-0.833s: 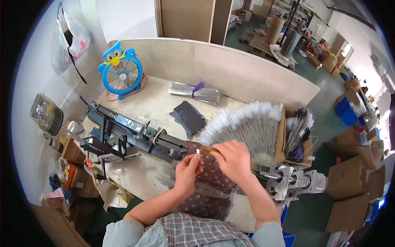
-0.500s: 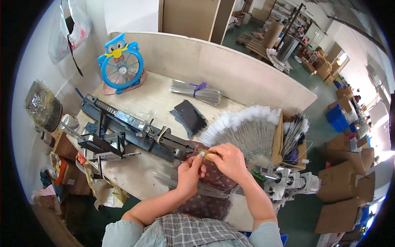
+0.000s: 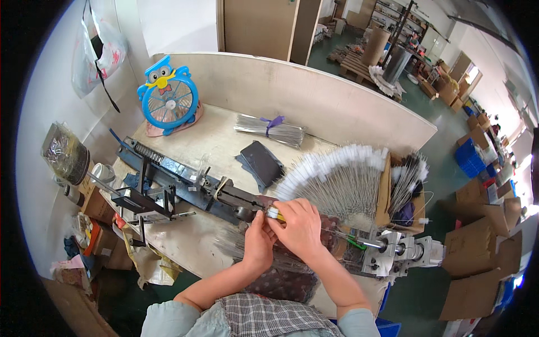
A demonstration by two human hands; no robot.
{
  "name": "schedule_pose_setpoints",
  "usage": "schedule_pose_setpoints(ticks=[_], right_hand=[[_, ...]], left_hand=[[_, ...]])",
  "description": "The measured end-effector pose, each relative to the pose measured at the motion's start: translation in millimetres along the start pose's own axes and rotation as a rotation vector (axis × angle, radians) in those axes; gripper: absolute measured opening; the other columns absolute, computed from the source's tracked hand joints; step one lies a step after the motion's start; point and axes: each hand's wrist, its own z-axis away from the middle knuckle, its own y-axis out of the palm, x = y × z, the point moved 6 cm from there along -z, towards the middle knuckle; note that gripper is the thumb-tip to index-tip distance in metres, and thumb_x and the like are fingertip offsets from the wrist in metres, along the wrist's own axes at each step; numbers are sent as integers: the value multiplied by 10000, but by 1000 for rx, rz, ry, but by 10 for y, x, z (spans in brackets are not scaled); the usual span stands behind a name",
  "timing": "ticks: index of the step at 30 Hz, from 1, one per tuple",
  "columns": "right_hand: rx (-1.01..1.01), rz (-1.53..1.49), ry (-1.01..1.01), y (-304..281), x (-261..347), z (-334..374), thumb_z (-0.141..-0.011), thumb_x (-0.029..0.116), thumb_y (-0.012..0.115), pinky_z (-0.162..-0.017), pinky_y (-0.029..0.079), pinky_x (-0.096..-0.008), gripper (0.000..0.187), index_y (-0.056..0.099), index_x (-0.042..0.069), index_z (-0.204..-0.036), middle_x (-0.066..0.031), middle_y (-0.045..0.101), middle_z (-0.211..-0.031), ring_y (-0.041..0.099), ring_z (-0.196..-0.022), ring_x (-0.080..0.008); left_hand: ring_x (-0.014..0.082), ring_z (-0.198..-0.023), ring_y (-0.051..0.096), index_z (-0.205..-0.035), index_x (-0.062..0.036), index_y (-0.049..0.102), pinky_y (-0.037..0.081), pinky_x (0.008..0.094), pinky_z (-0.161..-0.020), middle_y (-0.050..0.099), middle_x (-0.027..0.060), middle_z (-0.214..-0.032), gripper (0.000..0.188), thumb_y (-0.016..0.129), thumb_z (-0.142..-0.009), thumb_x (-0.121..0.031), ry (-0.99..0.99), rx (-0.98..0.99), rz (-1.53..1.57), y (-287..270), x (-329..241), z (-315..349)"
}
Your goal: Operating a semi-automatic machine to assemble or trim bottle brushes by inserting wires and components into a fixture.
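Note:
My right hand (image 3: pixel 298 226) is closed around a small yellow piece with a white end (image 3: pixel 274 213), right at the near end of the long black metal bench device (image 3: pixel 185 175). Beside it, my left hand (image 3: pixel 259 242) has its thumb and fingers drawn together, close to the white end; whatever is between them is hidden. A dark spotted cloth (image 3: pixel 289 283) lies beneath both hands. Thin metal wires (image 3: pixel 230 246) rest on the table to the left of my left hand. Just beyond my right hand fans a large heap of white-tipped wire brushes (image 3: pixel 331 177).
A blue owl-shaped fan (image 3: pixel 169 104) stands at the back left. Behind the device lie a purple-tied wire bundle (image 3: pixel 270 129) and a dark flat pad (image 3: pixel 261 160). A silver clamp mechanism (image 3: pixel 401 253) sits at the right edge, near cardboard boxes (image 3: pixel 474 241). A low partition (image 3: pixel 337 106) borders the table.
My right hand has shifted left and turned over the yellow piece, bringing it against the device's end. My left hand stays close beside it. The view has tilted slightly.

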Motion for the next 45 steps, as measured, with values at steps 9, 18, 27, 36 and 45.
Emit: schedule_pose_setpoints(ticks=[9,18,27,36,45], right_hand=[[-90,22,-120,-130,-86,99,-696,173,707,-773,422,-348,227,677,142,-919,36,605,-911,543,-928,-183],[-16,5,-98,-222,-278,208,-708,204,736,-760,438,-356,234,698,169,-937,25,622,-927,560,-931,-196],[-33,-19,-118,-197,-107,147,-691,164,749,-761,469,-350,251,706,121,-934,-17,636,-941,579,-910,-224],[-5,-60,-112,-203,-126,121,-699,149,740,-764,469,-350,236,700,95,-925,-27,639,-937,580,-901,-233],[0,-100,-90,-111,-43,33,-680,129,737,-762,475,-352,257,700,95,-931,-38,637,-942,586,-902,-245]], left_hand=[[121,-778,600,-884,-73,545,485,301,-720,594,13,-813,106,527,-921,-170,66,-7,55,79,26,-6],[109,-832,604,-993,-6,578,476,260,-758,623,49,-925,139,537,-915,-113,101,53,52,83,-1,-19],[150,-837,618,-997,-23,556,487,296,-776,625,64,-955,128,553,-892,-97,66,47,72,40,-16,-27],[153,-880,618,-997,-47,572,475,296,-811,629,47,-958,135,501,-925,-137,33,52,170,46,8,-6],[114,-947,581,-1028,-77,570,443,291,-857,614,16,-1013,226,427,-961,-239,23,61,295,1,46,-27]])
